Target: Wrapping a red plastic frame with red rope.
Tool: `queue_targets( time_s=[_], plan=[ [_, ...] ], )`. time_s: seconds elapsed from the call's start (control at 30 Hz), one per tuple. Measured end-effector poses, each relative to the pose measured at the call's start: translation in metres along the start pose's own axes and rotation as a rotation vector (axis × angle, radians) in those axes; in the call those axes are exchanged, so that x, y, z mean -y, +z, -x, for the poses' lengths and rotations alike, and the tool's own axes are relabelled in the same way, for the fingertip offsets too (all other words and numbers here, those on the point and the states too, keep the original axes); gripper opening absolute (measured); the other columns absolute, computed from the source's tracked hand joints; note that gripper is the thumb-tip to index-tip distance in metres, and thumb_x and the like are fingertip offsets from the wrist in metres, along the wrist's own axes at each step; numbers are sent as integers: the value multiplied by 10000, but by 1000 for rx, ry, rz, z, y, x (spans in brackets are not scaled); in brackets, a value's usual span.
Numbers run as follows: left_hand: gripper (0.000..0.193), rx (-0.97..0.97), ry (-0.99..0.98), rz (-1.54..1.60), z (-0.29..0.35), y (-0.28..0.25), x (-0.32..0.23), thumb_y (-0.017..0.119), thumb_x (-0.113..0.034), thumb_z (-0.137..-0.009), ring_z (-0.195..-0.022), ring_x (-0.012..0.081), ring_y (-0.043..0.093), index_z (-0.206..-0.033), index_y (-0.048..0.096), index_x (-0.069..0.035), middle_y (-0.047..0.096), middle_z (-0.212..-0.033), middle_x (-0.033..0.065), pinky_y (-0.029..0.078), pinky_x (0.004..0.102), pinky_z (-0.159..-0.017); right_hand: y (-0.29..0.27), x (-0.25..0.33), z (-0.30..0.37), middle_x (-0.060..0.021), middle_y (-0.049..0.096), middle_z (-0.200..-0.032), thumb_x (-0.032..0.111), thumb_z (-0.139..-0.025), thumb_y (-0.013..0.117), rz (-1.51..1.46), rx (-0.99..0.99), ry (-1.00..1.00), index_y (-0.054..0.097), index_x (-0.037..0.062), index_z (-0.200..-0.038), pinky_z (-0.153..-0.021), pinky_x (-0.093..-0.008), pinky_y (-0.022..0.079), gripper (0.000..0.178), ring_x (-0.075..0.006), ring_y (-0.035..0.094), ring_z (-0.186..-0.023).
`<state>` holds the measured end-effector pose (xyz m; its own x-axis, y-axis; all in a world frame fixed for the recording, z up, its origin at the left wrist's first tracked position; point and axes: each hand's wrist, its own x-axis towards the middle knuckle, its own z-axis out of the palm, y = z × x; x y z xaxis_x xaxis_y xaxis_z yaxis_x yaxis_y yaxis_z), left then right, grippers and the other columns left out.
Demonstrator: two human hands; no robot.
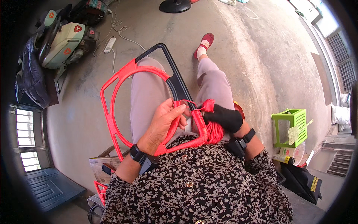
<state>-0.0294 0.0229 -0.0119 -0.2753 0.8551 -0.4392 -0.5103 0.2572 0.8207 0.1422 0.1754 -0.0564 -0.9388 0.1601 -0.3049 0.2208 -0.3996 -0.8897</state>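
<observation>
Across my lap lies a metal frame [110,121] with a round ring inside a squarish outer loop. Red cord wraps most of it; a stretch at the far end shows bare black metal [173,64]. My left hand [168,118] is bare and closed on the inner ring, thumb and fingertips pinching it where the red wrapping meets black. My right hand [228,118], in a black glove, closes around a bundle of red cord [214,133] beside the frame's right edge. A strand runs from near the left fingertips toward the right hand. The right fingertips are partly hidden by cord.
A pale green scooter [61,46] stands at far left, near a white power strip [110,44] and its trailing cable. At right are a bright green plastic stool [290,127] and a black bag [301,182]. A round black base [175,6] sits on the floor at the top.
</observation>
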Motion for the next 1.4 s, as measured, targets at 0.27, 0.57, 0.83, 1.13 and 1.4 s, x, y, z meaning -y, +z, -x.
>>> queue_targets(
  time_s=[0.27, 0.57, 0.83, 1.13, 1.4],
  plan=[
    [233, -21, 2, 92, 2, -1, -4, 548, -193, -937, -581, 112, 595, -1048, 514, 10, 624, -876, 117, 497, 214, -489, -80, -39, 47, -44, 634, -803, 132, -809, 666, -112, -564, -73, 615, 31, -874, -690, -293, 486, 130, -140, 607, -740],
    [227, -25, -33, 142, 1, -6, -1, 542, -186, -938, -558, 97, 587, -1055, 505, 5, 633, -888, 136, 475, 193, -449, -209, -95, 118, -151, 679, -787, 326, -791, 679, 1255, -1237, 174, 652, 100, -833, -624, -404, 498, 232, -302, 659, -696],
    [236, 14, -78, 150, -1, 0, -5, 575, -173, -923, -546, 91, 582, -1045, 499, 15, 634, -871, 130, 459, 176, -414, -245, -106, 182, -114, 677, -834, 269, -833, 621, 889, -1291, 358, 638, 58, -990, -681, -359, 487, 264, -235, 646, -745],
    [138, 27, -100, 107, 0, 10, -5, 547, -150, -944, -442, 69, 494, -968, 507, -21, 624, -827, 79, 361, 182, -350, -8, 4, 7, -36, 618, -876, 129, -867, 591, -38, -34, -39, 557, 14, -1191, -743, -265, 485, 345, -100, 579, -793],
    [121, 99, -170, 161, -2, 3, -3, 573, -166, -937, -367, 46, 403, -950, 497, -73, 544, -647, 7, 318, 196, -333, 13, 2, 2, -45, 601, -924, 213, -905, 607, -638, -344, -156, 534, 76, -973, -770, -301, 496, 169, -170, 608, -859]
  ],
)
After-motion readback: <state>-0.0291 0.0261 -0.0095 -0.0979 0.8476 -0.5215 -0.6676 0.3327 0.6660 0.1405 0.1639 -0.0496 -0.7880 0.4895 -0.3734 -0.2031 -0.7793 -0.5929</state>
